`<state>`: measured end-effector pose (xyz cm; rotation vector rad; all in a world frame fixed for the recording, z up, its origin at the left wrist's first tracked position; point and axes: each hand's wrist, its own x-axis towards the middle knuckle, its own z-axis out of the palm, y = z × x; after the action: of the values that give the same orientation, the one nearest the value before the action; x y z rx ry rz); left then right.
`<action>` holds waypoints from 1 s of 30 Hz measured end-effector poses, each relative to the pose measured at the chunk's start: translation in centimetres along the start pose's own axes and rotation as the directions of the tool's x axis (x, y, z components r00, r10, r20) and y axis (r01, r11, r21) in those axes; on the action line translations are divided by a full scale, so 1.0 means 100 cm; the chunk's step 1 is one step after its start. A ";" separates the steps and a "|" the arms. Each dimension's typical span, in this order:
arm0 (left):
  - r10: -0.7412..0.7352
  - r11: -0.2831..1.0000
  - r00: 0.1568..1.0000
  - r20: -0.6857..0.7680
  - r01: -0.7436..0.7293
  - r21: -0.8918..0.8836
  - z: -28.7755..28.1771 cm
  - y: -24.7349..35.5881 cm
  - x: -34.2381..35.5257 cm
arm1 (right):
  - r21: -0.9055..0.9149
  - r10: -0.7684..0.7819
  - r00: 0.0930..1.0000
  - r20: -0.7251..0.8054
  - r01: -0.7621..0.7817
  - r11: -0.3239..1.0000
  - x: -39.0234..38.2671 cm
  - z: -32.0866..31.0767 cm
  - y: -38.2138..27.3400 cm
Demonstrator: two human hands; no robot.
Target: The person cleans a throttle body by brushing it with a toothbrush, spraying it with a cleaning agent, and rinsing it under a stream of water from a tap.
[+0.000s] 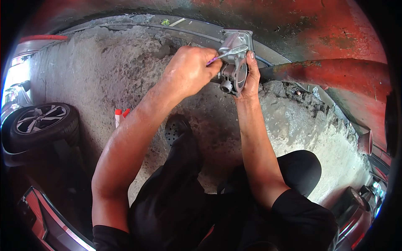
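My left hand (190, 69) is closed around a slim brush with a purple handle (212, 61), much like a toothbrush. Its pale far end lies against a grey metal throttle body (235, 41); the bristles cannot be made out. Gripping that part from its right side is my right hand (250, 81), thumb up along the flange and the other fingers mostly hidden behind. The throttle body is held up off the ground, its round bore turned toward the right hand and a short pipe stub sticking out low on its left.
Rough, stained concrete (113, 71) spreads below. A red painted beam (326, 77) runs in from the right, near the throttle body. At left lies a car wheel (42, 121); a red-and-white spray nozzle (120, 115) shows behind my left forearm. My foot wears a dark perforated clog (176, 129).
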<state>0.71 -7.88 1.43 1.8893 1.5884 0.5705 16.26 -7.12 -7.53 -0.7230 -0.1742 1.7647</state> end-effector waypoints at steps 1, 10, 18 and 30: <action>0.004 1.000 1.000 0.000 -0.004 0.001 0.000 0.002 -0.002 | 0.006 0.010 0.999 0.053 -0.010 1.000 0.001 -0.005 -0.002; -0.016 0.999 1.000 -0.003 0.016 0.032 0.002 -0.001 -0.002 | -0.011 0.020 0.998 0.051 -0.019 1.000 -0.003 0.000 0.003; -0.015 0.999 0.999 -0.036 0.016 0.037 0.001 -0.005 -0.013 | -0.083 0.026 0.998 0.064 -0.020 0.996 -0.003 -0.007 0.007; -0.289 0.952 0.933 -0.213 0.258 -0.164 0.016 0.003 -0.080 | 0.082 -0.028 0.999 0.047 0.024 0.996 0.011 -0.018 0.012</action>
<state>0.44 -16.01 0.89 1.5103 1.8762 0.7769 16.08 -6.94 -10.02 -0.6179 -0.1431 1.7548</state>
